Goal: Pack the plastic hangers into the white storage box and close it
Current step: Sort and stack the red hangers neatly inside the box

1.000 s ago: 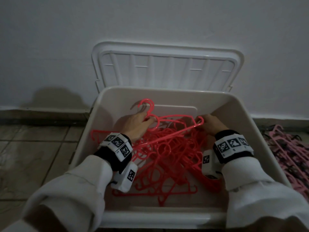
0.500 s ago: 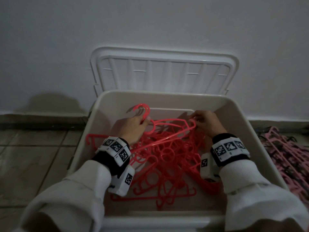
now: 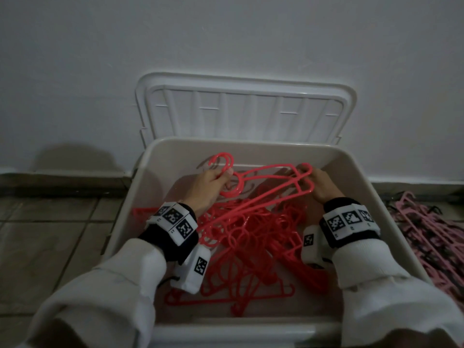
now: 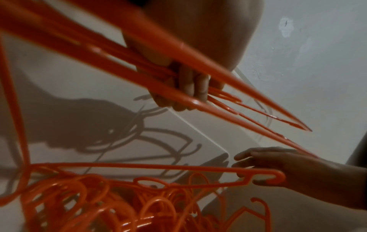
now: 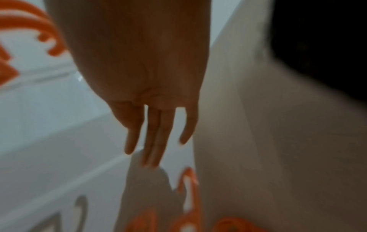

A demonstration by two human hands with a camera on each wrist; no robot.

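The white storage box stands open, its floor covered by a tangled pile of red plastic hangers. My left hand grips a small bunch of red hangers at the necks, just under the hooks; its curled fingers wrap round the bars. My right hand is at the far end of that bunch, near the box's back right corner. Its fingers are straight and curl round nothing. The bunch is raised above the pile.
The white lid leans upright against the wall behind the box. A heap of pink hangers lies on the tiled floor to the right. Bare tiles lie to the left.
The bunch in my left hand has risen and shifted toward the box's back wall. My right hand has followed its end to the back right corner.
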